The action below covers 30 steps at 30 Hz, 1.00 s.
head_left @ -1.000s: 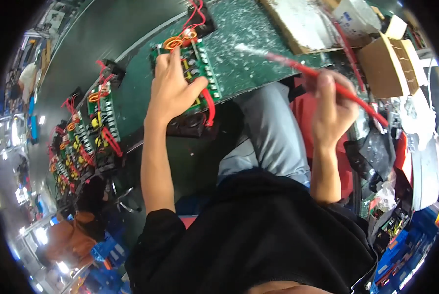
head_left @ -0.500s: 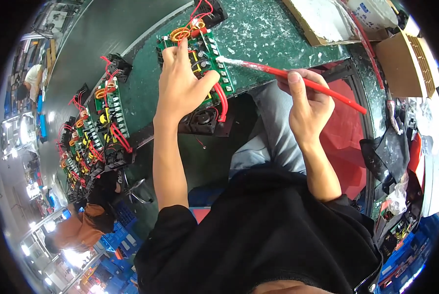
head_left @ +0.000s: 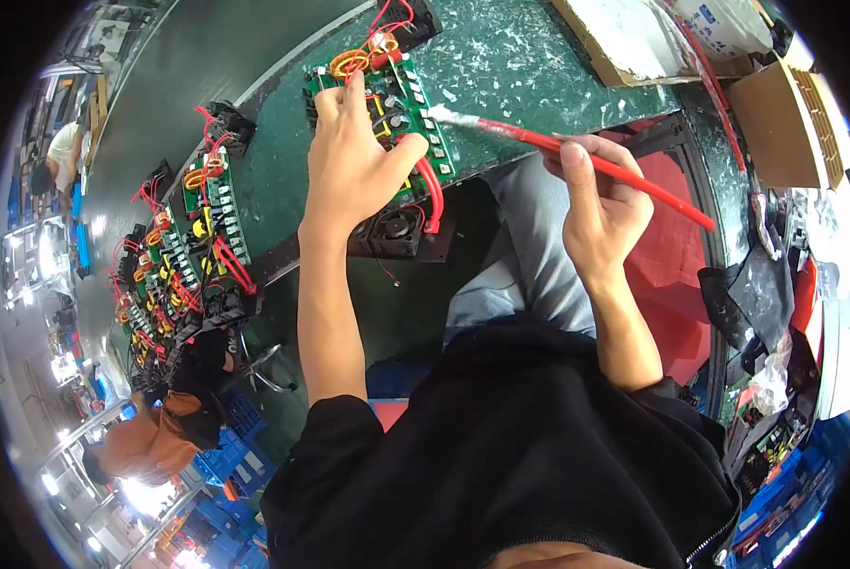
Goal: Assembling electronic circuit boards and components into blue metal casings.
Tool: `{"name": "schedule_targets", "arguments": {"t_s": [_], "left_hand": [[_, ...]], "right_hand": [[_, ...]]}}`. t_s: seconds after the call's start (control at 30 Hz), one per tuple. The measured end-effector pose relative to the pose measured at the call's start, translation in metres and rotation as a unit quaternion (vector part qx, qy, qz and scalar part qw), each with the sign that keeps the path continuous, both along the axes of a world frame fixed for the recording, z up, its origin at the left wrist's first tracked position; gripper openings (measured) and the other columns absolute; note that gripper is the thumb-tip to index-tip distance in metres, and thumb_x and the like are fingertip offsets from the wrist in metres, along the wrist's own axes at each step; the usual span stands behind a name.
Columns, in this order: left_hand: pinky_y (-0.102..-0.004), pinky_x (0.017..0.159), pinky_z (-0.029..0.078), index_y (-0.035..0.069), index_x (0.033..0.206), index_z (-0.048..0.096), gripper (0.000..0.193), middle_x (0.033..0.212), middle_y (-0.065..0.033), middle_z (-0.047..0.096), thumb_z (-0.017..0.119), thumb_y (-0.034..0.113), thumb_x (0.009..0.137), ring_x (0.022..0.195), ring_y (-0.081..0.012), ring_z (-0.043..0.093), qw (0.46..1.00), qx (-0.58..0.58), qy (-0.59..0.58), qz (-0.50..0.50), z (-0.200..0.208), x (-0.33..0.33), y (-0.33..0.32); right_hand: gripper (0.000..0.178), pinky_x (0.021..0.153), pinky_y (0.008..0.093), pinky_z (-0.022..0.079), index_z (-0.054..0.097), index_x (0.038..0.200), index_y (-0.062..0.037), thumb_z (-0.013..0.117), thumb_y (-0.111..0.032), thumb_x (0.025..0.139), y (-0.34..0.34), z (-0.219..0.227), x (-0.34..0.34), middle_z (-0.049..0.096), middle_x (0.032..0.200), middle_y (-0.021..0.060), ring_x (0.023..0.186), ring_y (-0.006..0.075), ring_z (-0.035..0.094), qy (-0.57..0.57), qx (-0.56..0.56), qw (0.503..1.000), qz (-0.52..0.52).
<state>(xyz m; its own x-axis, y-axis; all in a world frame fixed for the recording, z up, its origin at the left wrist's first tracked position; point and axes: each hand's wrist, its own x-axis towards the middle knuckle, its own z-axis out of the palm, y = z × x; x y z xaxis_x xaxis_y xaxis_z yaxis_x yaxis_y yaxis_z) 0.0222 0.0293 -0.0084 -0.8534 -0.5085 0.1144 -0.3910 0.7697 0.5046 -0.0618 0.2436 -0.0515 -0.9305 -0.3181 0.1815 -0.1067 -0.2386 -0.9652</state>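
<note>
Beneath my left hand [head_left: 351, 175] lies a green circuit board [head_left: 441, 152] crowded with parts. That hand reaches across the board and grips it, index finger by the copper coil [head_left: 349, 64] and thumb near the thick red cables [head_left: 434, 194]. What its other fingers touch is partly hidden. A red-handled brush [head_left: 548, 142] is pinched in my right hand [head_left: 603, 204]. Its whitened bristles meet the row of small metal-tabbed parts along the board's right edge. A black fan [head_left: 397, 228] sits at the board's near end, past the table edge.
Several similar boards [head_left: 218, 204] stand in a row to the left on the green table [head_left: 501, 66], which has white smears. Cardboard boxes [head_left: 776, 123] and a tray of white material [head_left: 624, 38] are at the right. A person in orange [head_left: 150, 441] is at the lower left.
The brush and my right hand have shifted slightly to the right, with the bristle tip moving a little up along the board's edge. My left hand stays on the board.
</note>
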Motion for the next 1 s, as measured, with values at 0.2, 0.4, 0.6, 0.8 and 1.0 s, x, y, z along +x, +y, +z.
{"name": "schedule_targets", "arguments": {"t_s": [0.2, 0.4, 0.6, 0.8, 1.0], "left_hand": [[-0.0427, 0.099, 0.042, -0.006, 0.141, 0.037, 0.085, 0.127, -0.0221, 0.043, 0.070, 0.031, 0.072, 0.116, -0.0391, 0.052, 1.000, -0.001, 0.009, -0.007, -0.004, -0.001, -0.002], [-0.0428, 0.099, 0.042, -0.006, 0.141, 0.037, 0.085, 0.129, -0.0222, 0.043, 0.070, 0.032, 0.072, 0.118, -0.0392, 0.052, 1.000, 0.001, 0.003, 0.001, -0.002, 0.000, 0.000], [-0.0462, 0.091, 0.048, -0.011, 0.137, 0.037, 0.087, 0.124, -0.0255, 0.046, 0.070, 0.034, 0.070, 0.107, -0.0426, 0.056, 0.999, -0.035, 0.006, -0.011, -0.004, 0.000, -0.004], [-0.0457, 0.090, 0.048, -0.012, 0.137, 0.037, 0.089, 0.123, -0.0258, 0.046, 0.070, 0.035, 0.070, 0.108, -0.0417, 0.056, 0.999, -0.037, 0.007, -0.014, -0.005, 0.000, -0.003], [-0.0453, 0.089, 0.049, -0.012, 0.137, 0.037, 0.089, 0.123, -0.0255, 0.046, 0.070, 0.036, 0.069, 0.108, -0.0407, 0.056, 0.999, -0.033, 0.012, -0.016, -0.005, 0.000, -0.004]], "right_hand": [[0.015, 0.084, 0.0310, 0.055, 0.061, 0.105, 0.0072, 0.062, -0.002, 0.093, 0.002, -0.003, 0.001, 0.068, 0.102, 0.0168, 0.090, 0.0183, 0.067, 0.080, 0.104, 0.991, 0.009], [0.014, 0.086, 0.0313, 0.055, 0.060, 0.105, 0.0076, 0.060, 0.001, 0.093, 0.011, 0.004, 0.002, 0.067, 0.106, 0.0186, 0.093, 0.0195, 0.066, 0.048, -0.023, 0.999, -0.002], [0.014, 0.087, 0.0317, 0.055, 0.059, 0.106, 0.0073, 0.059, 0.004, 0.092, 0.014, 0.002, 0.008, 0.066, 0.108, 0.0193, 0.100, 0.0216, 0.065, 0.095, 0.068, 0.992, 0.048], [0.016, 0.089, 0.0325, 0.054, 0.057, 0.108, 0.0068, 0.058, 0.005, 0.092, 0.013, 0.002, 0.008, 0.065, 0.111, 0.0207, 0.102, 0.0221, 0.065, 0.063, -0.051, 0.996, 0.039], [0.014, 0.090, 0.0330, 0.053, 0.058, 0.105, 0.0068, 0.059, 0.007, 0.091, 0.017, 0.003, 0.008, 0.066, 0.110, 0.0208, 0.103, 0.0225, 0.064, 0.125, 0.044, 0.987, 0.086]]}}
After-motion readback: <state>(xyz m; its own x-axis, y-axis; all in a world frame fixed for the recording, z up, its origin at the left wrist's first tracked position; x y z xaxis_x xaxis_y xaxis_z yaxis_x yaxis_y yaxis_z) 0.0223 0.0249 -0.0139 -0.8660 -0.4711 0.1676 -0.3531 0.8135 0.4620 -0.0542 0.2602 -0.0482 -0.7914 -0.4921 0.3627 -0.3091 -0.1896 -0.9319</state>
